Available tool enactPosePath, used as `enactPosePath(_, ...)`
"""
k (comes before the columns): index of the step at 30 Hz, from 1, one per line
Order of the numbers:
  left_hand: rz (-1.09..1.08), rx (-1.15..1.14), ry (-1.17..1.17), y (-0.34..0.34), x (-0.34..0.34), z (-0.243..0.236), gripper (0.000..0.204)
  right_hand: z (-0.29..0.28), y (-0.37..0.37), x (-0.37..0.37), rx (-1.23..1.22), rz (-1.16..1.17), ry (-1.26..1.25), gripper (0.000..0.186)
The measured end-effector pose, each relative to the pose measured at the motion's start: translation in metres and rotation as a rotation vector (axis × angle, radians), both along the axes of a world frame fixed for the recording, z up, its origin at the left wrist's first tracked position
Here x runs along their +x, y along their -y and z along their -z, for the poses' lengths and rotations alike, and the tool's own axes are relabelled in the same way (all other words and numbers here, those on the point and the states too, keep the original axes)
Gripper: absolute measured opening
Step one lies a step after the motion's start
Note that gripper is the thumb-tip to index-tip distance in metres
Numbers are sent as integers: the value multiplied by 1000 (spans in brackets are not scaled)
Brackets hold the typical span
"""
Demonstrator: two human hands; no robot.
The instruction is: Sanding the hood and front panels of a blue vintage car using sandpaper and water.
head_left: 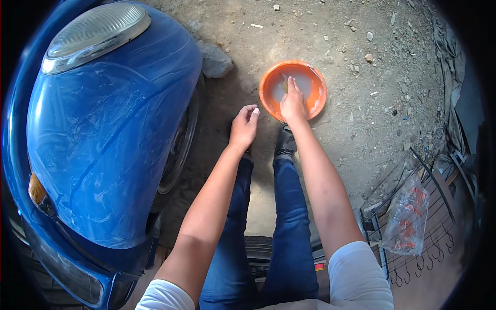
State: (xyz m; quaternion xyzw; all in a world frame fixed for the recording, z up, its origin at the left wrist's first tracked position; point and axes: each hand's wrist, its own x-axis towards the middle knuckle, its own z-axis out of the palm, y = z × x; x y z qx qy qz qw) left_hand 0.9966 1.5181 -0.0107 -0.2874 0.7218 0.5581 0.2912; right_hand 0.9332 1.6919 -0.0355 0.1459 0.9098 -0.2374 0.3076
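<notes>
An orange plastic basin of cloudy, whitish water stands on the dirt floor ahead of my feet. Reaching over its near rim, my right hand has its fingers together down inside the basin. Beside those fingers shows a small yellowish-brown thing; its kind is too unclear to tell. To the left of the basin, my left hand hangs in the air with loosely bent fingers and nothing visible in it. A blue vehicle fender, streaked with whitish smears, fills the left side.
An oval ribbed headlight tops the fender, and a grey rock lies by it. On the right, a clear plastic bag rests on a black wire rack. Below, a tyre shows between my legs. Pebbles dot the ground.
</notes>
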Motion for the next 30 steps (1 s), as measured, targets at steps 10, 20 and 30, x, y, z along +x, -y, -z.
enactPosePath(10,67,42,28,-32,-4,19,36,97,-1,35,402,-677,75,61)
enactPosePath(20,121,36,36,-31,6,4,39,101,-17,25,-492,500,514,61)
enactPosePath(30,73,35,-67,-17,-18,-124,35,-74,-24,25,-1294,1307,56,66)
